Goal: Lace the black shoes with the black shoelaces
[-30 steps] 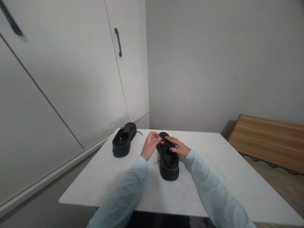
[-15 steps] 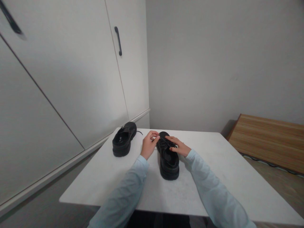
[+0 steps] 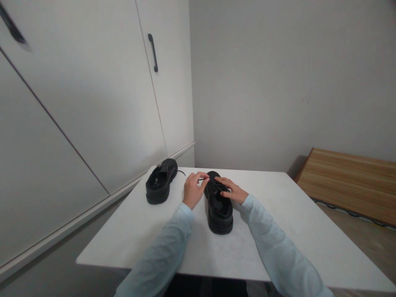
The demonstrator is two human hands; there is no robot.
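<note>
A black lace-up shoe (image 3: 220,225) stands on the white table, its toe pointing away from me and its heel towards me. At the toe end, my left hand (image 3: 193,193) pinches a black shoelace (image 3: 201,179) between thumb and fingertips, on the left side of the shoe. My right hand (image 3: 233,191) holds the shoe's upper from the right, with the forefinger over the front and the thumb near the opening. Part of the lacing is hidden beneath these fingers. Further left stands a second black shoe (image 3: 157,194), untouched, with a lace end lying out to its right.
The white table (image 3: 278,239) reaches from my body towards the grey wall. A white cabinet (image 3: 117,103) with dark handles runs along the left side. To the right, beyond the table, is a low wood-grain piece (image 3: 349,181).
The left fingers have shifted slightly, and a stretch of shoelace now shows between thumb and forefinger. My right hand and both shoes stay practically where they were.
</note>
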